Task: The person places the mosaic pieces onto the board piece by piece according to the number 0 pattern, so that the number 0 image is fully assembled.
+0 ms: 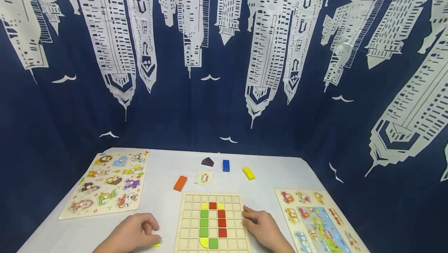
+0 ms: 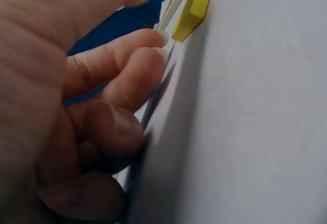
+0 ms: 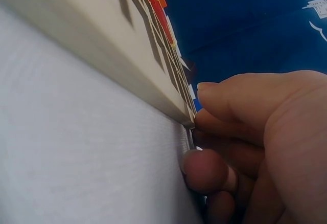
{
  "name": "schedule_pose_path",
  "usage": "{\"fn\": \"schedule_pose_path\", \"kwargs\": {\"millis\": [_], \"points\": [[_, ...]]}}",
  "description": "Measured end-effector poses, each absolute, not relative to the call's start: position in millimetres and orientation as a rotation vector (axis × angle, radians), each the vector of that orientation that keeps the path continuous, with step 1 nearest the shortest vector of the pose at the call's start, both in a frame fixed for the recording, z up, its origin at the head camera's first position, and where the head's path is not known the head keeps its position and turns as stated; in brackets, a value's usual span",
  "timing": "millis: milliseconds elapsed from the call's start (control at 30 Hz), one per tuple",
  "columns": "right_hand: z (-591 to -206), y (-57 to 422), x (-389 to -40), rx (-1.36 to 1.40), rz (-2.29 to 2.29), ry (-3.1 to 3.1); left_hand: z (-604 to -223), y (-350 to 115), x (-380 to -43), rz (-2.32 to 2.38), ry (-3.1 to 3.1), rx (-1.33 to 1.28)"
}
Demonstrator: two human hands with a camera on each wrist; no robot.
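Observation:
A pale wooden grid board lies at the front middle, with green, red and yellow tiles set in an oval ring. My left hand is left of the board, its fingers loosely bent. Close to its fingertips lies a yellow piece, mostly covered by the hand in the head view. The left wrist view shows this yellow piece on the table just past the fingertips, apart from them. At the board's right edge rests my right hand; its bent fingers touch the side of the board without visibly pinching it.
Beyond the board lie a small pattern card, an orange block, a blue block, a yellow block and a dark five-sided piece. An animal puzzle lies left, a vehicle puzzle right. A curtain hangs behind.

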State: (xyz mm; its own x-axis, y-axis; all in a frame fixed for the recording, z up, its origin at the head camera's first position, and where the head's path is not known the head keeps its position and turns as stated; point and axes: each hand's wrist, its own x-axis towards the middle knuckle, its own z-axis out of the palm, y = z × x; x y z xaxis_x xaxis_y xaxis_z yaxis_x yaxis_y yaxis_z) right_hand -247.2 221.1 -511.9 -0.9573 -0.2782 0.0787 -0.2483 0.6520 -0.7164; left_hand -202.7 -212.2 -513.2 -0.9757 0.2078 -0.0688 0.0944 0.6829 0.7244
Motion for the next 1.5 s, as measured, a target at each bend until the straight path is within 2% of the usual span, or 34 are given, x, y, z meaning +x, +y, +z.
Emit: {"fn": "schedule_pose_path", "kwargs": {"millis": [600, 1000, 1500], "points": [[-512.9, 221.9, -246.5, -0.421, -1.227, 2.804, -516.8, -208.0, -201.2, 1.044, 2.881, 0.51], [-512.5, 221.5, -246.3, -0.45, -1.234, 2.801, -514.4, -203.7, -201.8, 1.03, 2.954, 0.395], [-512.7, 220.9, -246.9, -0.447, -1.163, 2.835, -514.4, -204.2, -203.7, 1.082, 2.909, 0.406]]}}
